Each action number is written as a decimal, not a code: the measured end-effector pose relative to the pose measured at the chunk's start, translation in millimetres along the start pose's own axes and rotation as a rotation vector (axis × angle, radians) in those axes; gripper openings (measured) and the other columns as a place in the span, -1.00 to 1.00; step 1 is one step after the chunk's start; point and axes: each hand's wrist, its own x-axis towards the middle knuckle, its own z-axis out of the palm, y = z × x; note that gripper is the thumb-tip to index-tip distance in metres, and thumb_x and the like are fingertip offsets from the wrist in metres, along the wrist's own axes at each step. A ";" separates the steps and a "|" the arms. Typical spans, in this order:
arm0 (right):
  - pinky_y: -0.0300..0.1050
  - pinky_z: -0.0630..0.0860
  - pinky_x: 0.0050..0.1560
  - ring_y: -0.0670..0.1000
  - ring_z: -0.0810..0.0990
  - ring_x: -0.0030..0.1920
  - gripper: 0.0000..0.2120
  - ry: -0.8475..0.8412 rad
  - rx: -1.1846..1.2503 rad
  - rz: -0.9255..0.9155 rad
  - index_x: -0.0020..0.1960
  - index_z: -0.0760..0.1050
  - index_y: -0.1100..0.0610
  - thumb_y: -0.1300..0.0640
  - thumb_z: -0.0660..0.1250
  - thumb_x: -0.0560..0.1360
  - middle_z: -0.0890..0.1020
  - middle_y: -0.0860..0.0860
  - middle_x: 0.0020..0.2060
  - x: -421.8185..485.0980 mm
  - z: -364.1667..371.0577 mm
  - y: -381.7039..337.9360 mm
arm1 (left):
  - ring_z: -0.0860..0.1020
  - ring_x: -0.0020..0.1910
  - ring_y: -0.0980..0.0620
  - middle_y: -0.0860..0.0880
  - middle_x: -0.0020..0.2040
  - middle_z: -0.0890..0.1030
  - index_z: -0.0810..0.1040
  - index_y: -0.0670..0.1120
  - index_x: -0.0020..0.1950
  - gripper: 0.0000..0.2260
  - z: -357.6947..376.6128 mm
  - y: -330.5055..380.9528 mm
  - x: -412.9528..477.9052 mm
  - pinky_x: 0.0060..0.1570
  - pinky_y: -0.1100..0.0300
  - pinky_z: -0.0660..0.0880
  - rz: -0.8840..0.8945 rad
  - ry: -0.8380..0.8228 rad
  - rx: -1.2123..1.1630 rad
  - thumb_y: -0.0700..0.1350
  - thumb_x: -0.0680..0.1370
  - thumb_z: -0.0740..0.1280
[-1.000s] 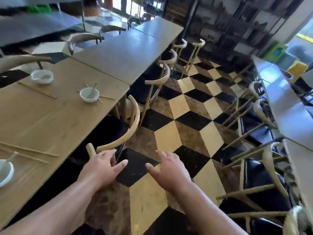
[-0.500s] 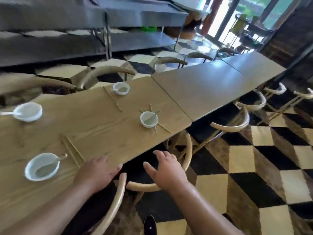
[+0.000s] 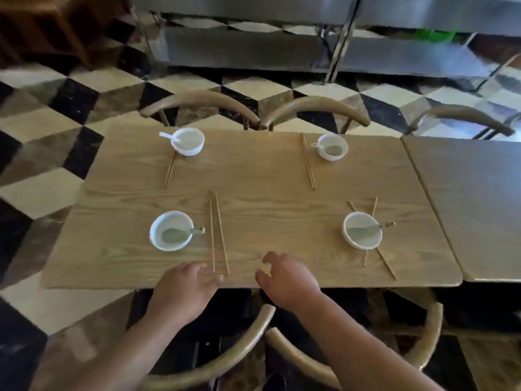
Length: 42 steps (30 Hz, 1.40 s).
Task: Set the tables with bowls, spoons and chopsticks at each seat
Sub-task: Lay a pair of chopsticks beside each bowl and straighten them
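Note:
A light wooden table lies squarely before me with several white bowls, each holding a spoon. The near left bowl has straight chopsticks to its right. Crossed chopsticks lie under the near right bowl. The far left bowl and far right bowl each have chopsticks beside them. My left hand hovers at the near edge, fingers spread, by the chopstick ends. My right hand is over the same edge, fingers loosely curled, holding nothing.
Curved wooden chair backs stand right below my arms, and more chairs line the far side. A darker table abuts on the right. Steel shelving runs along the back over the checkered floor.
My view has swung left from the aisle to face the set table head on. Both hands have moved from the chair back up to the table's near edge.

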 end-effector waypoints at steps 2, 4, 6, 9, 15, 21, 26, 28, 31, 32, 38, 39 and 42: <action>0.00 0.58 0.04 0.11 0.65 0.18 -0.50 -0.037 0.024 0.013 0.49 0.47 -0.03 -0.21 0.23 0.62 0.67 0.02 0.23 28.6 13.3 -11.2 | 0.55 0.42 -0.03 0.07 0.42 0.63 0.58 0.06 0.47 -0.37 8.6 -16.2 21.1 0.37 -0.01 0.51 -0.046 -0.012 -0.035 0.43 0.56 0.30; -0.03 0.56 -0.05 0.11 0.66 0.05 -0.52 -0.063 0.058 0.046 0.46 0.48 -0.04 -0.19 0.26 0.61 0.68 0.00 0.08 56.0 27.8 -19.5 | 0.59 0.35 -0.03 0.07 0.36 0.65 0.61 0.07 0.42 -0.42 21.0 -28.1 43.4 0.27 0.00 0.56 -0.091 -0.029 -0.068 0.42 0.57 0.32; -0.09 0.49 -0.13 0.08 0.61 -0.06 -0.55 -0.081 0.101 0.085 0.43 0.51 -0.05 -0.17 0.29 0.60 0.63 -0.04 -0.01 78.9 43.4 -27.4 | 0.64 0.25 -0.02 0.08 0.27 0.69 0.64 0.05 0.35 -0.53 32.5 -37.1 64.9 0.16 0.02 0.59 -0.129 -0.052 -0.092 0.33 0.60 0.35; -0.14 0.45 -0.21 0.03 0.63 -0.12 -0.62 -0.073 0.154 0.127 0.36 0.55 -0.07 -0.11 0.33 0.57 0.66 -0.07 -0.07 110.4 67.8 -35.3 | 0.67 0.09 -0.02 0.09 0.08 0.72 0.67 0.03 0.20 -0.71 47.9 -45.2 94.8 -0.02 0.06 0.55 -0.183 -0.055 -0.192 0.19 0.65 0.38; -0.17 0.47 -0.30 0.01 0.65 -0.20 -0.92 0.011 0.229 0.175 0.03 0.57 -0.06 0.07 0.37 0.54 0.66 -0.10 -0.20 133.0 102.7 -52.1 | 0.64 -0.14 0.07 0.15 -0.20 0.66 0.66 0.09 -0.03 -0.84 57.5 -47.8 116.9 -0.18 0.10 0.51 -0.198 -0.031 -0.230 0.15 0.59 0.47; -0.11 0.54 -0.17 0.02 0.69 -0.10 -0.92 0.007 0.246 0.195 0.03 0.63 -0.01 0.05 0.42 0.55 0.72 -0.08 -0.18 142.5 103.2 -60.5 | 0.62 -0.13 0.16 0.21 -0.17 0.64 0.63 0.12 0.01 -0.81 55.9 -51.2 118.2 -0.14 0.12 0.57 -0.155 -0.038 -0.280 0.21 0.58 0.47; -0.06 0.64 -0.14 0.01 0.71 -0.16 -0.96 0.015 0.263 0.194 -0.06 0.61 0.00 0.05 0.43 0.56 0.74 -0.04 -0.24 148.7 106.8 -65.7 | 0.68 -0.08 0.08 0.14 -0.09 0.73 0.66 0.09 0.09 -0.81 55.1 -53.0 120.0 0.00 0.01 0.65 -0.119 -0.038 -0.259 0.16 0.60 0.46; 0.01 0.70 -0.08 0.02 0.73 -0.16 -0.97 0.002 0.293 0.190 -0.06 0.62 0.01 0.09 0.42 0.56 0.75 -0.03 -0.24 149.4 107.9 -69.4 | 0.68 -0.08 0.08 0.13 -0.09 0.73 0.66 0.07 0.11 -0.84 55.8 -55.7 119.8 0.00 0.01 0.64 -0.109 -0.043 -0.274 0.11 0.61 0.46; 0.10 0.74 -0.03 0.07 0.76 -0.15 -0.95 -0.022 0.351 0.199 -0.08 0.61 0.02 0.13 0.41 0.55 0.76 0.00 -0.22 149.6 111.4 -77.6 | 0.67 -0.13 0.11 0.14 -0.17 0.72 0.68 0.08 0.06 -0.90 56.5 -60.4 120.3 -0.11 0.06 0.60 -0.120 -0.050 -0.306 0.06 0.62 0.44; 0.11 0.74 -0.03 0.08 0.76 -0.16 -0.95 -0.024 0.366 0.203 -0.09 0.61 0.03 0.14 0.40 0.55 0.76 0.01 -0.22 150.4 112.8 -79.1 | 0.67 -0.16 0.12 0.14 -0.21 0.71 0.68 0.08 0.03 -0.92 56.7 -61.7 121.1 -0.14 0.06 0.59 -0.128 -0.052 -0.327 0.05 0.62 0.43; 0.12 0.74 -0.03 0.09 0.76 -0.15 -0.94 -0.019 0.387 0.210 -0.09 0.61 0.03 0.17 0.39 0.52 0.76 0.01 -0.22 152.2 114.1 -79.3 | 0.71 -0.31 0.13 0.16 -0.35 0.72 0.65 0.11 -0.11 -0.89 58.0 -67.0 128.5 -0.16 -0.01 0.68 -0.165 -0.110 -0.450 -0.01 0.61 0.45; 0.12 0.74 -0.03 0.09 0.76 -0.15 -0.94 -0.021 0.385 0.212 -0.09 0.61 0.03 0.17 0.39 0.52 0.76 0.00 -0.22 152.0 113.7 -79.3 | 0.71 -0.33 0.14 0.17 -0.34 0.73 0.65 0.10 -0.12 -0.89 58.1 -67.6 129.0 -0.16 -0.03 0.69 -0.165 -0.115 -0.468 -0.01 0.62 0.45; 0.06 0.73 -0.08 0.07 0.74 -0.16 -0.93 -0.020 0.359 0.207 -0.08 0.61 0.02 0.16 0.38 0.53 0.75 -0.01 -0.21 151.7 113.3 -79.7 | 0.71 -0.35 0.18 0.14 -0.32 0.74 0.67 0.09 -0.11 -0.89 58.9 -69.6 129.5 -0.11 -0.05 0.70 -0.166 -0.116 -0.499 -0.02 0.62 0.45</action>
